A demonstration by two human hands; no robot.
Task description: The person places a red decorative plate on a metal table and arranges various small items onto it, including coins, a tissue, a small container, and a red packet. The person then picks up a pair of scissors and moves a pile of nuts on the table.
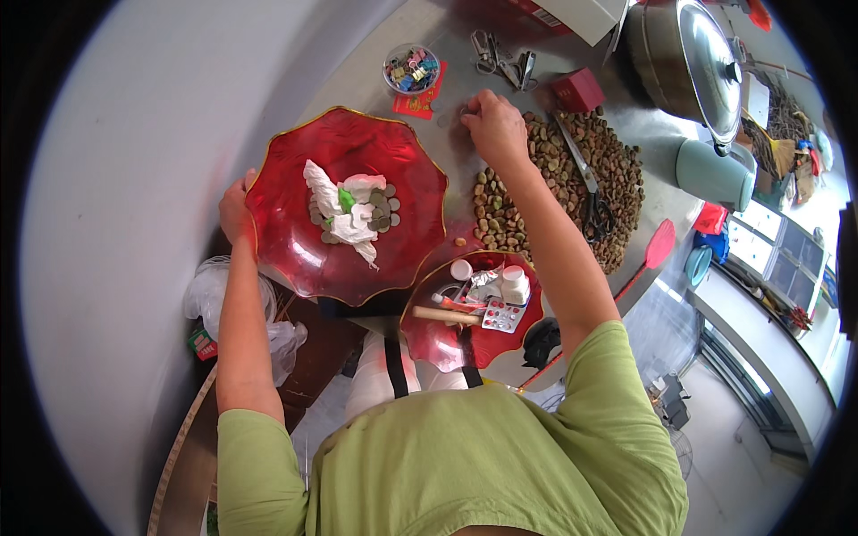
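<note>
My left hand [237,209] grips the left rim of a large red scalloped bowl [335,141] with a gold edge. Crumpled white tissue [354,224], several coins [383,208] and a small green piece [346,199] lie in it. My right hand [495,126] is over the metal table, thumb and fingertips drawn together by a small round item, perhaps a coin [464,111]; whether it is held is unclear. Beside that hand is a large spread of dried beans [620,181] with black-handled scissors [582,161] on top.
A smaller red bowl [429,345] holds a white bottle [515,285] and a blister pack [504,316]. Beyond are a tub of binder clips [411,69], a red packet [422,104], nail clippers [525,67] and a dark red box [578,90]. A lidded pot [670,60], kettle [714,174] and fly swatter [660,242] stand or lie right.
</note>
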